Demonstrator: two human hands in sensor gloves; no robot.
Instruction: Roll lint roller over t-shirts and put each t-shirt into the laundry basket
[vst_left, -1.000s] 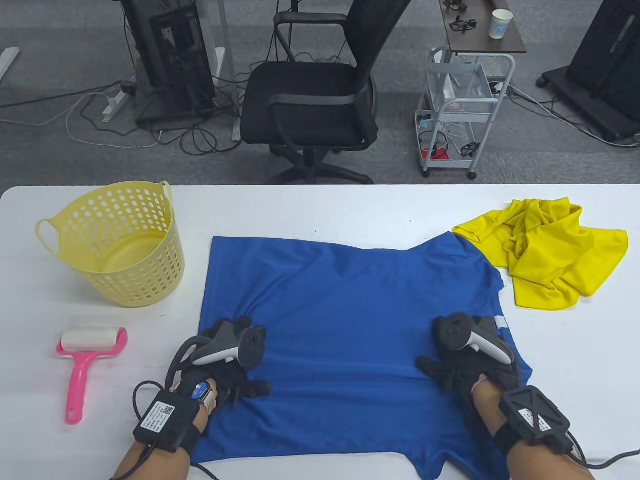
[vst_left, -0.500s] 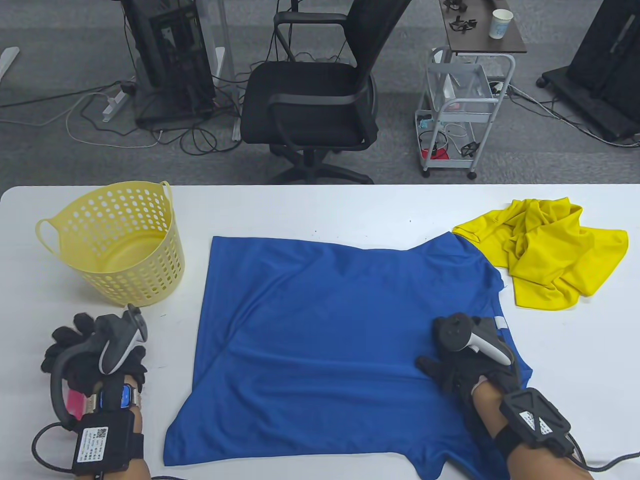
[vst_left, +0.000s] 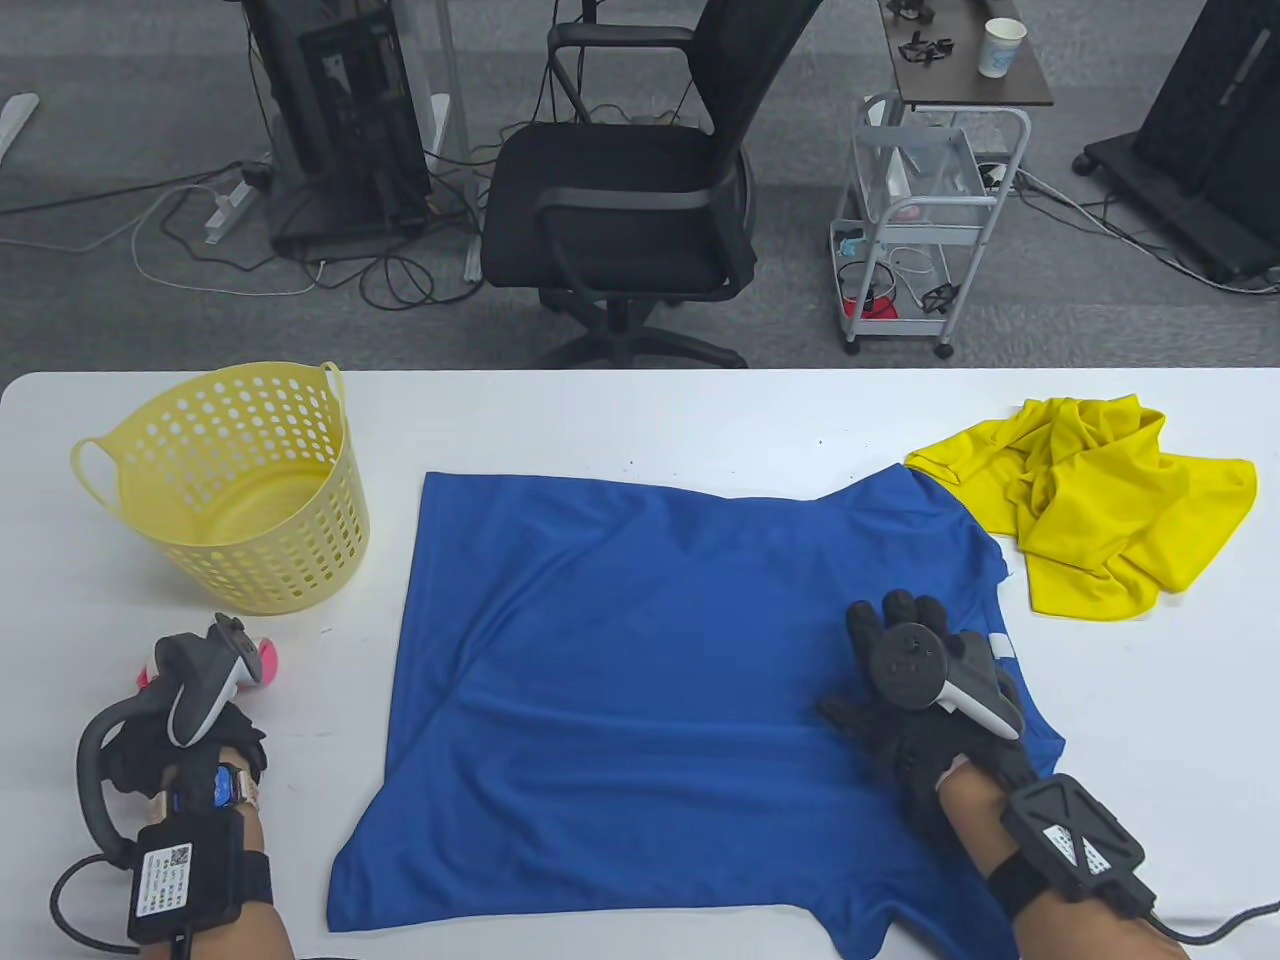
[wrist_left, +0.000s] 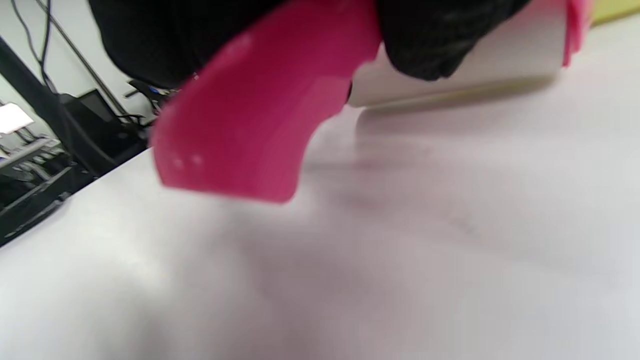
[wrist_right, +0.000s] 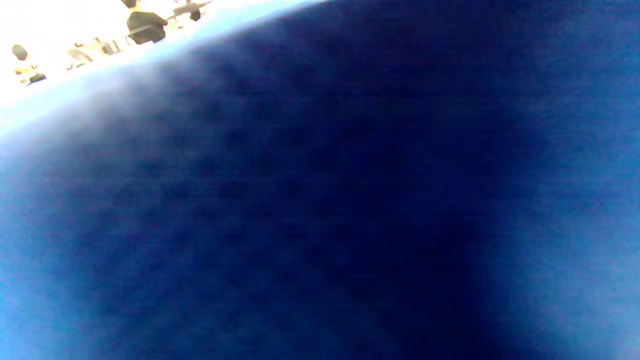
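Left hand (vst_left: 190, 740) low at the tabletop's (vst_left: 700, 420) near left corner, fingers curled round the pink roller (wrist_left: 260, 110), lifted just clear of the surface. Right hand (vst_left: 920, 700) flat, fingers spread, pressing the blue shirt's (vst_left: 640, 640) right side. Yellow shirt (vst_left: 1090, 500) crumpled far right; basket (vst_left: 240, 480) far left

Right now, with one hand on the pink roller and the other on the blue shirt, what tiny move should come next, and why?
Probably carry the lint roller over onto the blue t-shirt. The left hand grips its handle beside the shirt, the shirt lies spread flat, and the right hand presses it down near its right edge, so it seems ready for rolling.
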